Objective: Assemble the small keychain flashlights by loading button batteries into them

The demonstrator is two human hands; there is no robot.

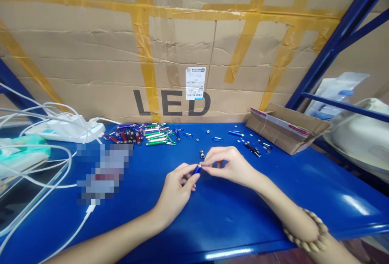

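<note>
My left hand [174, 191] is closed around a small blue flashlight tube [197, 170], held tilted just above the table. The fingers of my right hand [234, 167] are pinched at the tube's upper end; what lies between those fingertips is too small to make out. Just beyond my hands a small shiny metal part [201, 154] rests on the blue table. Farther back are a blue carabiner clip [217, 139], another blue tube [236, 133] and a black flashlight body [252, 149].
Several colored keychain flashlights [158, 135] lie in rows at back left. An open cardboard box [278, 130] stands at back right, with small round discs near it. White cables and a power strip [68, 128] crowd the left side. A large taped carton [170, 53] forms the back.
</note>
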